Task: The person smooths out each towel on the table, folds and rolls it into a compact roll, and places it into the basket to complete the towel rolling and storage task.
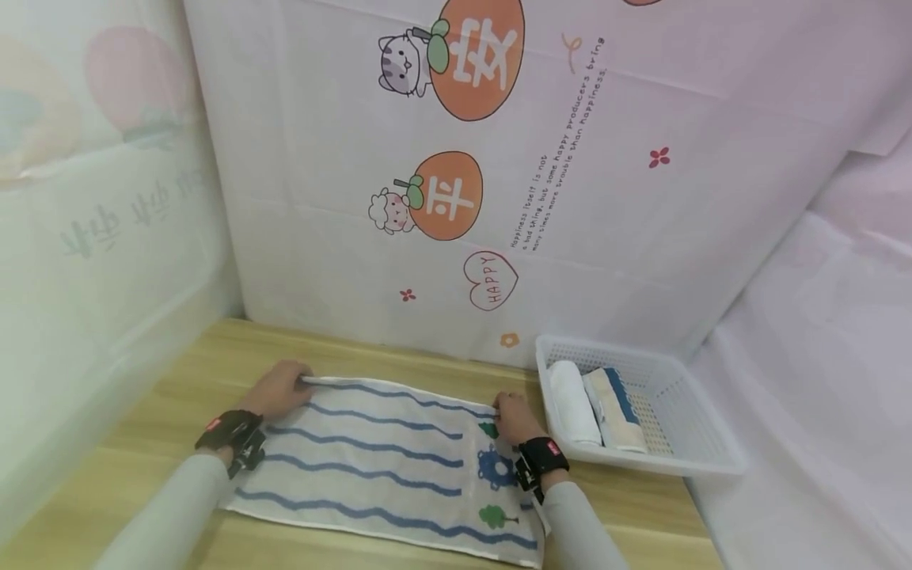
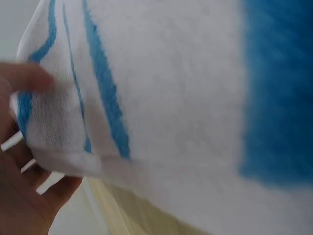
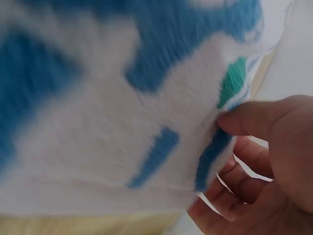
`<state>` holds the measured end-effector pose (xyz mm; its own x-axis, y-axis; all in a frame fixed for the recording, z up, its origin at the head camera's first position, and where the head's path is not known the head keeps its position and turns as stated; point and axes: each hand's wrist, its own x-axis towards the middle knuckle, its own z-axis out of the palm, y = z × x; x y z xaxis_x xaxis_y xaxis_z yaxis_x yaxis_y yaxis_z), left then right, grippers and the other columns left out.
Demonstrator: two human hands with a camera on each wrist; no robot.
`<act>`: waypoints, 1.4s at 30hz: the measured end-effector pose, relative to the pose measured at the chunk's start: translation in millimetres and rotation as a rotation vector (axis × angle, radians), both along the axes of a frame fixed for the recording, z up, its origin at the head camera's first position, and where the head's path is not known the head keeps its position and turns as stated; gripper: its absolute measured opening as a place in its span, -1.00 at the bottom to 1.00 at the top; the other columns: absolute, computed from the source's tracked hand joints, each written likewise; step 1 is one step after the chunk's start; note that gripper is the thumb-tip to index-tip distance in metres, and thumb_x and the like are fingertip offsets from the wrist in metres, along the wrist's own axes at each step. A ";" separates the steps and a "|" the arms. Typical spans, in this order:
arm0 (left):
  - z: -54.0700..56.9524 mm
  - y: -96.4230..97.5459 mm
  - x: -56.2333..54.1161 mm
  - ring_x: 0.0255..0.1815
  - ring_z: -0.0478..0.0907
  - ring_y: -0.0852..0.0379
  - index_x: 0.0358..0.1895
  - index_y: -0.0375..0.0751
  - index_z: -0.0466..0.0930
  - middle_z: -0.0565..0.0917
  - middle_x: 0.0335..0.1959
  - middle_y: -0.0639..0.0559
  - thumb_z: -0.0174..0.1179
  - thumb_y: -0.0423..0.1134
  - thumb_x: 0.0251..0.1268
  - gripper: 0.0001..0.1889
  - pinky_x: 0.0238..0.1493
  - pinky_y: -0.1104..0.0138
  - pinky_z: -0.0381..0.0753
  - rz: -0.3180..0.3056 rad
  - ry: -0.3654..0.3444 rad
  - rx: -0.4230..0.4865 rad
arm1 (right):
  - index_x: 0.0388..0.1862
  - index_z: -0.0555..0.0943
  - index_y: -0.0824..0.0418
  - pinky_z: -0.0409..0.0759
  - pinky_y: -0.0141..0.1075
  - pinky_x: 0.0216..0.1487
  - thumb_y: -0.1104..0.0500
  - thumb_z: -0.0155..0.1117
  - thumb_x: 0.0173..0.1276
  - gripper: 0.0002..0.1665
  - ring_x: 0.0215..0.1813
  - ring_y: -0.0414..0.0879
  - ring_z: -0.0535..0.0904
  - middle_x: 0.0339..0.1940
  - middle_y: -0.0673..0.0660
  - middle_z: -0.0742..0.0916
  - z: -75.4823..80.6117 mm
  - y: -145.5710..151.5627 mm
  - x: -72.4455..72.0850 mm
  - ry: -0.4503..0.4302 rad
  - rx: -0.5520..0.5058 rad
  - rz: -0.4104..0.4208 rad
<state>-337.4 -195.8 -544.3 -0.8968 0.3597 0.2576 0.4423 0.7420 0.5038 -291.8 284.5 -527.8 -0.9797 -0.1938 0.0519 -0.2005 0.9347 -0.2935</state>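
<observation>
A white towel [image 1: 385,459] with wavy blue stripes spreads across the wooden table, its right end patterned with a blue bear and green trees. At the towel's far left corner, my left hand [image 1: 281,388] pinches the edge between thumb and fingers. My right hand [image 1: 516,418] grips the far edge near the right corner. In the left wrist view the thumb [image 2: 29,77] lies over the striped cloth with fingers behind it. The right wrist view has the thumb [image 3: 254,117] pressing the edge beside a green patch, fingers curled underneath.
To the right stands a white plastic basket [image 1: 698,412] holding a rolled white towel [image 1: 572,404] and a folded beige and blue towel [image 1: 613,408]. A printed cloth wall [image 1: 321,198] rises behind the wooden table [image 1: 185,380], with more hanging cloth at both sides.
</observation>
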 end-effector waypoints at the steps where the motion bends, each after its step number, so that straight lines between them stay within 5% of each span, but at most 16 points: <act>1: -0.9 -1.7 1.6 -0.08 0.63 -0.16 -0.08 -0.30 0.65 0.72 -0.17 -0.14 0.36 -0.30 0.19 -0.75 0.04 -0.12 0.59 -0.007 -0.014 0.013 | -0.18 0.60 0.34 0.54 -0.01 -0.04 0.40 0.29 0.29 -0.87 -0.16 0.06 0.52 -0.26 0.18 0.62 1.4 0.8 2.8 0.000 0.009 0.013; 5: -0.5 -7.9 8.2 0.02 0.62 -0.22 0.00 -0.32 0.61 0.70 -0.07 -0.19 0.28 -0.38 0.25 -0.74 0.10 -0.15 0.58 -0.037 -0.038 0.073 | -0.28 0.63 0.33 0.49 -0.04 -0.09 0.40 0.38 0.21 -0.89 -0.19 0.03 0.46 -0.32 0.14 0.60 8.9 3.7 16.2 0.031 0.005 0.083; 10: 8.5 -12.3 12.6 0.02 0.60 -0.31 -0.02 -0.40 0.60 0.68 -0.08 -0.28 0.19 -0.58 0.18 -0.72 0.11 -0.19 0.55 -0.074 0.039 0.117 | -0.42 0.64 0.18 0.55 -0.22 -0.29 0.48 0.40 0.10 -0.77 -0.34 -0.13 0.52 -0.42 0.01 0.65 14.4 9.6 28.4 0.105 -0.006 0.120; 17: 32.4 -18.3 11.6 -0.06 0.63 -0.24 -0.05 -0.39 0.64 0.70 -0.11 -0.26 0.21 -0.46 0.33 -0.82 -0.01 -0.09 0.63 -0.065 0.012 0.112 | -0.22 0.68 0.26 0.69 -0.07 -0.10 0.51 0.37 0.20 -0.77 -0.15 0.01 0.69 -0.23 0.13 0.76 65.8 0.6 45.2 0.092 -0.032 0.103; 23: 51.5 -24.3 7.1 -0.20 0.62 -0.09 -0.17 -0.37 0.68 0.73 -0.20 -0.23 0.26 -0.51 0.26 -0.88 -0.18 0.12 0.62 -0.042 0.112 0.160 | -0.29 0.74 0.26 0.71 -0.05 -0.09 0.53 0.41 0.16 -0.78 -0.14 0.04 0.72 -0.24 0.14 0.79 90.4 8.5 37.8 0.141 -0.019 0.083; 33: 79.2 -9.0 1.8 -0.09 0.66 -0.33 -0.08 -0.42 0.69 0.73 -0.11 -0.37 0.20 -0.54 0.31 -0.82 0.00 -0.17 0.62 0.031 0.257 0.217 | -0.33 0.73 0.29 0.67 -0.05 -0.22 0.62 0.23 0.19 -0.70 -0.28 0.01 0.65 -0.32 0.17 0.76 105.8 28.4 20.1 0.222 -0.042 0.061; 37: 84.4 -12.2 20.9 -0.15 0.67 -0.30 -0.14 -0.43 0.69 0.74 -0.15 -0.35 0.25 -0.60 0.20 -0.82 -0.06 -0.16 0.64 -0.013 0.353 0.235 | -0.27 0.74 0.29 0.70 -0.05 -0.14 0.58 0.31 0.20 -0.74 -0.20 0.03 0.68 -0.25 0.17 0.77 113.0 21.9 38.5 0.280 -0.072 0.049; 42: 65.1 -23.0 56.5 -0.25 0.69 -0.16 -0.25 -0.32 0.70 0.76 -0.27 -0.19 0.37 -0.62 0.04 -0.78 -0.17 -0.08 0.68 -0.043 0.396 0.160 | -0.31 0.69 0.23 0.69 -0.07 -0.14 0.59 0.37 0.14 -0.70 -0.20 0.00 0.67 -0.28 0.11 0.73 95.6 13.4 82.6 0.332 -0.139 0.037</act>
<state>-280.9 -218.7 -479.2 -0.7025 0.3217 0.6348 0.6534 0.6451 0.3961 -209.2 297.9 -432.1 -0.8973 -0.1977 0.3947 -0.3393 0.8808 -0.3302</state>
